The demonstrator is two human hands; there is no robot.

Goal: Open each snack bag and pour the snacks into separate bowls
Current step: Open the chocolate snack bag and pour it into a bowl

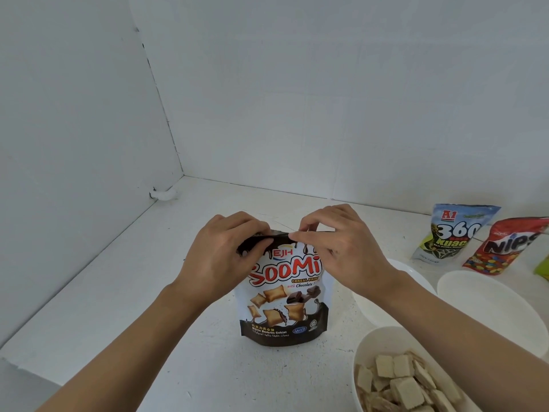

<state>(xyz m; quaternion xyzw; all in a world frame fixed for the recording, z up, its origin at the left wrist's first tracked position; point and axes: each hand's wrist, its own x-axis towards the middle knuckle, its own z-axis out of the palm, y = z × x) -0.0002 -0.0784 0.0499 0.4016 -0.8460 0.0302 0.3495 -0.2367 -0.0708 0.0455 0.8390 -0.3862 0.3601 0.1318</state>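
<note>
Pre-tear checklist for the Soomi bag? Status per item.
1. Left hand pinches the Soomi bag top edge: ok.
2. Right hand pinches the same edge: ok.
3. Bag stands upright on the counter: ok.
4. Top seal torn: cannot tell, fingers cover it.
5. Empty bowl free to the right: ok.
6. Near bowl already holds biscuits, so skip it: ok.

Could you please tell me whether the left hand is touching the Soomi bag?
Touching. The head view shows the left hand pinching the top edge of the Soomi bag, while the right hand pinches it alongside.
</note>
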